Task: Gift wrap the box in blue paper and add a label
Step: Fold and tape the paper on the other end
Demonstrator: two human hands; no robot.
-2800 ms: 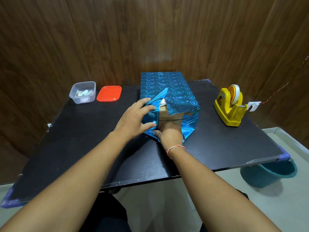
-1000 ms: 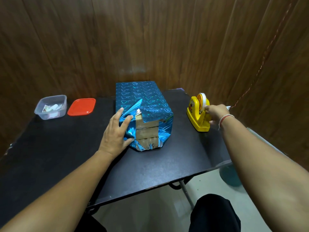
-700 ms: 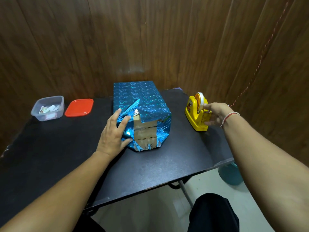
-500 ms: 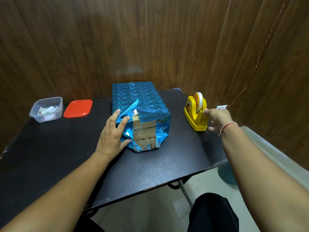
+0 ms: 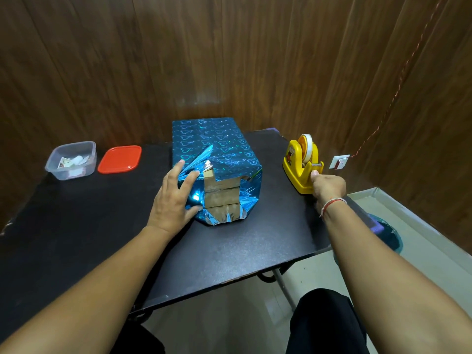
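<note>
Two bare forearms are reaching out from the near edge over a black surface; a dark trouser leg is showing below the surface edge. Left hand is lying flat with straight fingers, pressing the folded paper flap against the near-left end of the box. The box is sitting mid-surface, its top and sides covered in shiny blue paper with a heart pattern; its near end is gaping, brown cardboard showing between loose crumpled flaps. Right hand, a red-and-white thread round its wrist, is curling its fingers at the near end of the yellow tape dispenser, thumb up by the cutter; whether tape is pinched cannot be told. The dispenser is standing right of the box, apart from it, a white tape roll upright in it. Farther left, well apart from the box, a red lid is lying flat just beside a clear tub holding small paper pieces. A teal bucket is sitting on the floor under the right edge. A wood-panelled wall is standing behind, a white switch on its right part.
</note>
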